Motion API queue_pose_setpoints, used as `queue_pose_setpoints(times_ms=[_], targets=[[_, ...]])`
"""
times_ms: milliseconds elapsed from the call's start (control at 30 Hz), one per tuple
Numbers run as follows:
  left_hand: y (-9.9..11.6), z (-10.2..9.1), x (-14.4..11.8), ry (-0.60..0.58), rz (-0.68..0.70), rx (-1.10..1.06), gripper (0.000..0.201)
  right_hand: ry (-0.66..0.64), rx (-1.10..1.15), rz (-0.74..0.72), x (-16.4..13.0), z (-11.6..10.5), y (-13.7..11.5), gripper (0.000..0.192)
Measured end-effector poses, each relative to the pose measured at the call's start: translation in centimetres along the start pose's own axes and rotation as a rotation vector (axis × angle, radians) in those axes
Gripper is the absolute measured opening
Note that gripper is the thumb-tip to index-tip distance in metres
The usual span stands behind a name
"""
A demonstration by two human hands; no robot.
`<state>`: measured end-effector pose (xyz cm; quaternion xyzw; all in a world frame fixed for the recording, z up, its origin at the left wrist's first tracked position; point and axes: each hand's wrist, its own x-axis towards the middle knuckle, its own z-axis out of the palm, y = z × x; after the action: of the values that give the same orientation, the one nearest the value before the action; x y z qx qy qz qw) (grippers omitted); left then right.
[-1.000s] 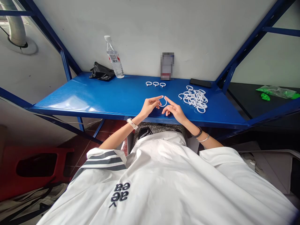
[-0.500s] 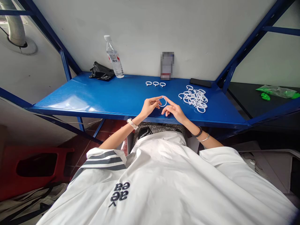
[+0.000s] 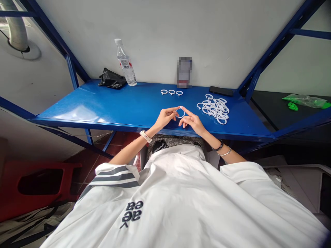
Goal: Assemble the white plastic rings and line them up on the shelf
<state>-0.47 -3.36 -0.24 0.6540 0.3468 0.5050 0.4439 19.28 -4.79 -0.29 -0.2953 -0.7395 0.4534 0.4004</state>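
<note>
A white plastic ring (image 3: 184, 114) with a small clasp at its top hangs upright between my two hands, over the front part of the blue table. My left hand (image 3: 164, 117) is closed, pinching the ring on its left side with the fingertips at the clasp. From the other side my right hand (image 3: 193, 123) grips it too, its index fingertip pressed to the clasp and the other fingers curled below. Three similar rings (image 3: 172, 92) lie in a row beyond my hands. Several more, some open at the clasp, form a heap (image 3: 216, 109) to the right.
At the back of the blue table (image 3: 124, 106) stand a water bottle (image 3: 126, 67) and a blurred-out upright box (image 3: 184, 73). A black plastic bag (image 3: 111, 79) lies left of the bottle. Behind the heap is a black phone (image 3: 221, 91). Blue metal posts (image 3: 254, 84) flank the table.
The ring has shifted very slightly to the right between my fingers. Both hands keep nearly the same place and grip; the other rings have not moved.
</note>
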Motion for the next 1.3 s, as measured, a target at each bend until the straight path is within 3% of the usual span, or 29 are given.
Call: queue_pose_setpoints(times_ms=[1300], targets=[[0.41, -0.12, -0.14, -0.119, -0.015, 0.003, 0.046, 0.054, 0.070, 0.060, 0.13, 0.01, 0.25, 0.072]])
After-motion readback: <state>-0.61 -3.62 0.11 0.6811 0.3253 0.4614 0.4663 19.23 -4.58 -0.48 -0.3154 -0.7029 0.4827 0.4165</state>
